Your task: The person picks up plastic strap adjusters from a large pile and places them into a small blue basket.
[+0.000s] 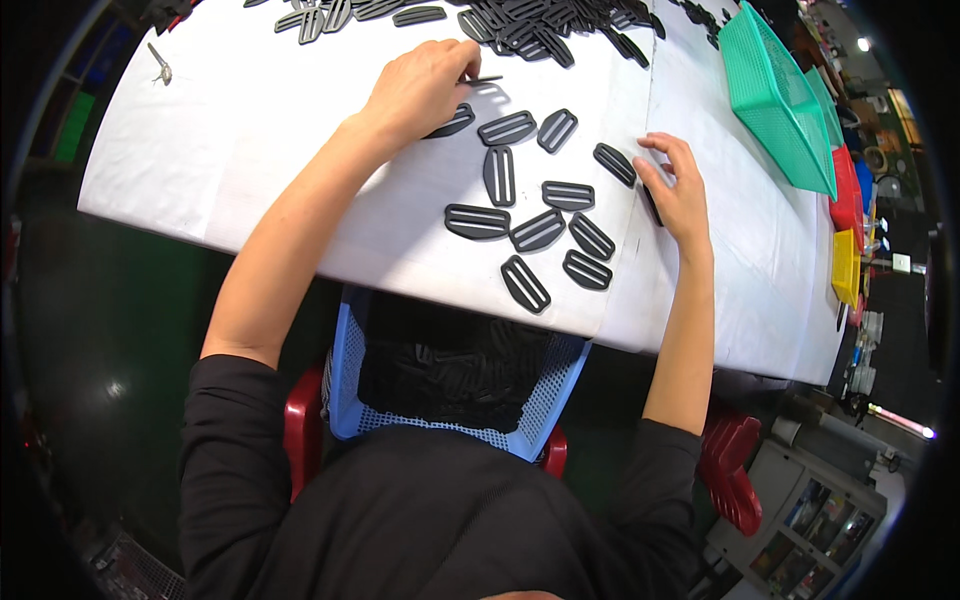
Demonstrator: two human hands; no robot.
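My left hand (425, 88) is above the far middle of the table, its fingers closed on a black plastic strap slider buckle (487, 79) seen nearly edge-on. Under that hand another slider (455, 122) lies partly hidden. To the right, my right hand (676, 190) is open, thumb and fingers apart, close to a flat slider (614, 165). Beside its palm shows part of one more slider (653, 206); whether the hand touches it I cannot tell. Several loose sliders (538, 231) lie flat and spread out between my hands, each with two slots.
A heap of black sliders (520, 25) covers the table's far edge. Below the white table's (230, 170) near edge, a blue basket (347, 370) holds many dark pieces. Green (780, 100), red (846, 190) and yellow baskets (846, 268) line the right side. A small metal object (162, 68) lies far left.
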